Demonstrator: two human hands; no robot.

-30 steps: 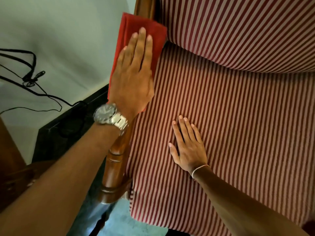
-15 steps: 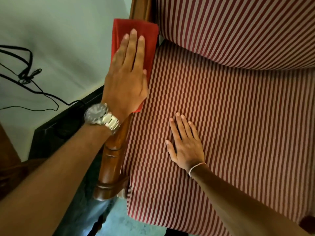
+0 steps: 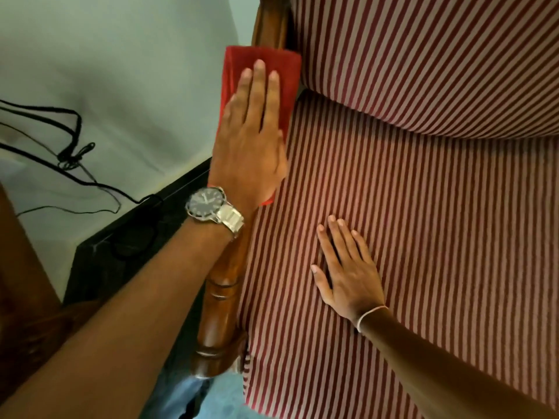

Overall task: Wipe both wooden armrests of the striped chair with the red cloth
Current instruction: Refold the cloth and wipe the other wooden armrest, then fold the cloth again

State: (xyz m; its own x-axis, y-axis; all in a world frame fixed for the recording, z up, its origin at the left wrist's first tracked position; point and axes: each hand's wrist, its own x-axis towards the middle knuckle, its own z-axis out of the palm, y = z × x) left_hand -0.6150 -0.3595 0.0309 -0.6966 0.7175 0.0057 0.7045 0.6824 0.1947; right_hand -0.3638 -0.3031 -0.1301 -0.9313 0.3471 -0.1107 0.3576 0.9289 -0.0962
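The red cloth lies folded over the far part of the chair's left wooden armrest. My left hand, with a watch on its wrist, presses flat on the cloth, fingers together and pointing away from me. The armrest's turned near end shows bare below my wrist. My right hand rests palm down, fingers spread, on the striped seat cushion, holding nothing. The striped backrest fills the top right. The other armrest is out of view.
A pale wall is to the left of the chair, with black cables hanging across it. A black box-like object stands below them, close beside the armrest. Dark wooden furniture is at the far left edge.
My left hand and the cloth have slid a little along the armrest toward me. My right hand has stayed flat on the seat.
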